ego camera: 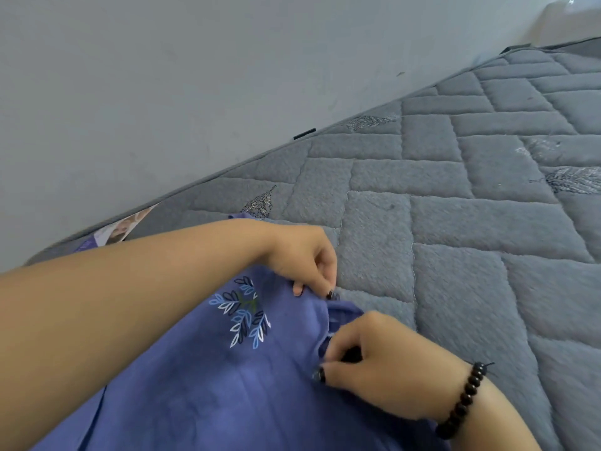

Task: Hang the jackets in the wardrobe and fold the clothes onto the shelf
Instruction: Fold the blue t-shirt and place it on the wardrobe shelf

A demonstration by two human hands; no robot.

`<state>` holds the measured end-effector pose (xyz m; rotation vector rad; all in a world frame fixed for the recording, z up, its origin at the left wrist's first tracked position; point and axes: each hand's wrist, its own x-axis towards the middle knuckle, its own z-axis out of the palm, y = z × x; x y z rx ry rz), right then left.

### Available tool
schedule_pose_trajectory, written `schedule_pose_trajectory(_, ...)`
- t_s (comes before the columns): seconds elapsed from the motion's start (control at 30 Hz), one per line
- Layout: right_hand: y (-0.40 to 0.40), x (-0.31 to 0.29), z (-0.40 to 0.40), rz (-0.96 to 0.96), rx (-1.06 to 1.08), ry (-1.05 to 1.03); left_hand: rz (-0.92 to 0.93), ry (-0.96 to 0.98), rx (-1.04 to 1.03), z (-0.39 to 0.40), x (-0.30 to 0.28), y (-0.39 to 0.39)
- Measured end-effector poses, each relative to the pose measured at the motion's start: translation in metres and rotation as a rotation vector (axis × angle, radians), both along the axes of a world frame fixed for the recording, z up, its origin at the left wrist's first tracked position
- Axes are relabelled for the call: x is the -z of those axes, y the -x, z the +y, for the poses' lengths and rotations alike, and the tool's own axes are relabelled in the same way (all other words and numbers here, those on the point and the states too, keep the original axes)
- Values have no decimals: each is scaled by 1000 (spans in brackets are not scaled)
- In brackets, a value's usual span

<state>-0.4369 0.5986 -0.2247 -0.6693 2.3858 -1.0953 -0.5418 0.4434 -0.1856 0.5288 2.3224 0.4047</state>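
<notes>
Hands, left hand (304, 262) and right hand (383, 362), each pinch the collar end of a blue leaf-print shirt (201, 379) spread near the quilted mattress's (455, 222) wall-side edge, folding apparently just begun, wardrobe and shelf unseen.

Left hand (300, 258) fingers pinched, right hand (387, 362) fingers curled

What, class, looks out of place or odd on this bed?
A printed paper or card is wedged where the quilted mattress meets the wall, partly hidden behind the blue shirt. Nothing looks damaged or spilled.
</notes>
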Motion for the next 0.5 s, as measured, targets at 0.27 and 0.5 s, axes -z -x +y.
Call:
schedule_pose_trajectory(0.27, 20, 6, 24, 452, 991, 142, 347, -626, -406, 15, -28, 35)
schedule_pose_trajectory(0.5, 27, 24, 27, 457, 1101, 70, 471, -471, -355, 29, -12, 66)
